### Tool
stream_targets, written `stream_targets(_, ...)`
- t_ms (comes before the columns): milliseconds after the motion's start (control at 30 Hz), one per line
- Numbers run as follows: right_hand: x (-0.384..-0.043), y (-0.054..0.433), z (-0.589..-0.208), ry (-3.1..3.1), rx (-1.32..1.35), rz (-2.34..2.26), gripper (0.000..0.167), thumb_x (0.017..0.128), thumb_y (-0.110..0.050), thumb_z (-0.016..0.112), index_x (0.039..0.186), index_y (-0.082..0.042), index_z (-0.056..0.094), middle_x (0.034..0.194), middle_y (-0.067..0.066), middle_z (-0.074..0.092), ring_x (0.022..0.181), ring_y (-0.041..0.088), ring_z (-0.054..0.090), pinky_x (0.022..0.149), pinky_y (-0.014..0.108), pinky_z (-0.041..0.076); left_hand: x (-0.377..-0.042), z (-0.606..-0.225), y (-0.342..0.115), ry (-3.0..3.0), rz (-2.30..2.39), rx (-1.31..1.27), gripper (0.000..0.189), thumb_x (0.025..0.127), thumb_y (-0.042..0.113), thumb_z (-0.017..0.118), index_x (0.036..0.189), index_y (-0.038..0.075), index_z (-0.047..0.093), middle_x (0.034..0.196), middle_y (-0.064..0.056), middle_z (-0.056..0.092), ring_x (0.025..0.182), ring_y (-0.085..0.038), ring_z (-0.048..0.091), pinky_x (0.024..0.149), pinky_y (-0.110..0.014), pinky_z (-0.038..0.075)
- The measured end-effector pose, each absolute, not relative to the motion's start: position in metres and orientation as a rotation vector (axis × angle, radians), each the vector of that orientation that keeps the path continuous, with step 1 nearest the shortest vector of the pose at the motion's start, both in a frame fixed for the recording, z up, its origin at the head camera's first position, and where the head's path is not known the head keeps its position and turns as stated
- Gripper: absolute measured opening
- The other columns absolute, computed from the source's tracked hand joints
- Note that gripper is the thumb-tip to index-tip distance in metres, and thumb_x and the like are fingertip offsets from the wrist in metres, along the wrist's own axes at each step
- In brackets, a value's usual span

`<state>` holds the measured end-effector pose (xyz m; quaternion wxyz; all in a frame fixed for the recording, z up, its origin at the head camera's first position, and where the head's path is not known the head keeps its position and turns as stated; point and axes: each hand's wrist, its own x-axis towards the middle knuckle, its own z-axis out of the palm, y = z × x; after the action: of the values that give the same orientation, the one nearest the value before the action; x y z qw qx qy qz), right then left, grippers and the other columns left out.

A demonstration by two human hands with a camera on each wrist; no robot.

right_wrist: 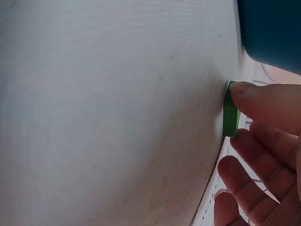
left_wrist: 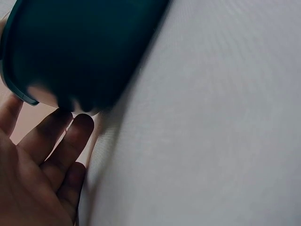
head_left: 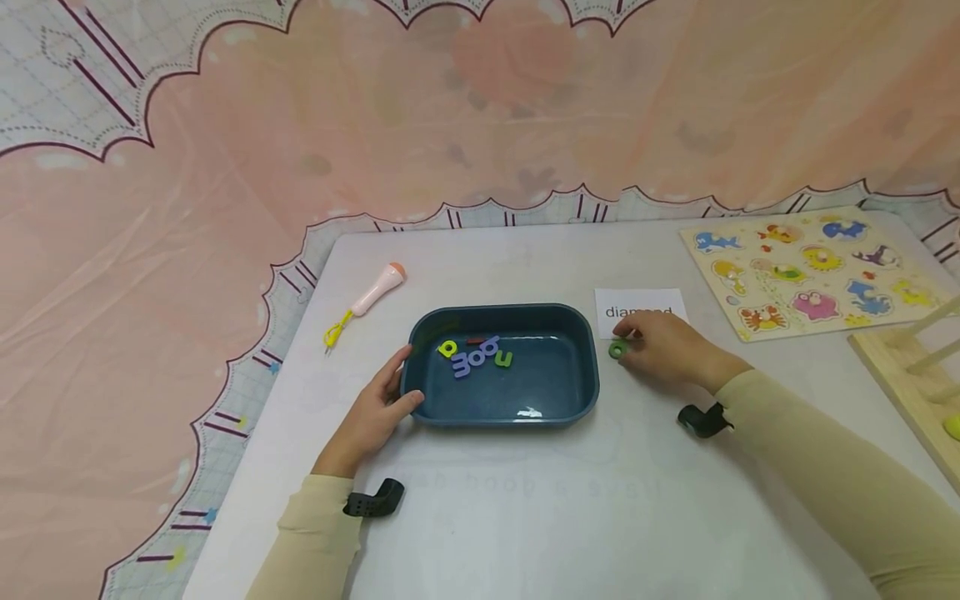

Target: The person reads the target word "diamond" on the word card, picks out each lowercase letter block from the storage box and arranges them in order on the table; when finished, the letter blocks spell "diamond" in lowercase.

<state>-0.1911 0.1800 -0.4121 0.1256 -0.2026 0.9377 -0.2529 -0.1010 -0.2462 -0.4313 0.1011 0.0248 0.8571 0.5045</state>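
A dark blue-green tray stands on the white table, holding several plastic letters: a yellow-green one, purple ones, a green one and a thin reddish piece. At its left end my left hand holds the rim and wall, thumb toward the front corner; its fingertips meet the outer wall in the left wrist view. My right hand pinches a small green letter with a round hole, at the tabletop. Behind that hand lies a white card printed "diamond", partly covered by the fingers.
A pink pen-like toy with a yellow end lies at the back left. An animal puzzle board is at the back right, and a wooden rack with pegs stands at the right edge.
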Motion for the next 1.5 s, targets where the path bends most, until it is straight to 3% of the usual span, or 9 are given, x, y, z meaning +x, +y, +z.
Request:
stream_targets(400, -0.194, 0.179, -0.404, 2.729, -0.579, -0.773, 0.032, 0.092, -0.011, 0.067, 0.122, 0.001, 0.065, 0.121, 0.02, 0.063, 0.115, 0.039, 0.055, 0.1, 0.057, 0.042, -0.103, -0.43, -0.245, 2.535, 1.479, 0.061, 0.071, 0.1, 0.026, 0.061, 0.16, 0.023, 0.024, 0.157, -0.02, 0.034, 0.144, -0.037, 0.032, 0.112, -0.061, 0.023)
stream_targets(600, -0.194, 0.177, -0.397, 2.691, -0.608, -0.812, 0.029, 0.091, -0.01, 0.067, 0.118, 0.001, 0.067, 0.113, 0.015, 0.067, 0.109, 0.035, 0.058, 0.096, 0.054, 0.046, -0.104, -0.431, -0.245, 2.539, 1.479, 0.081, 0.072, 0.1, 0.027, 0.062, 0.161, 0.023, 0.024, 0.157, -0.021, 0.034, 0.144, -0.037, 0.032, 0.113, -0.06, 0.023)
stream_targets(900, -0.193, 0.177, -0.398, 2.724, -0.593, -0.788, 0.032, 0.092, -0.008, 0.065, 0.121, 0.006, 0.064, 0.124, 0.024, 0.064, 0.124, 0.043, 0.053, 0.105, 0.059, 0.038, -0.103, -0.43, -0.245, 2.539, 1.476, 0.077, 0.072, 0.1, 0.026, 0.062, 0.16, 0.023, 0.024, 0.157, -0.021, 0.034, 0.144, -0.037, 0.032, 0.112, -0.06, 0.024)
stream_targets(1500, -0.192, 0.193, -0.406, 2.704, -0.574, -0.801, 0.032, 0.092, -0.011, 0.069, 0.12, 0.003, 0.065, 0.118, 0.018, 0.066, 0.112, 0.037, 0.059, 0.1, 0.057, 0.043, -0.1, -0.428, -0.245, 2.517, 1.528, 0.097, 0.072, 0.1, 0.024, 0.063, 0.16, 0.018, 0.024, 0.157, -0.023, 0.034, 0.144, -0.038, 0.032, 0.113, -0.059, 0.023)
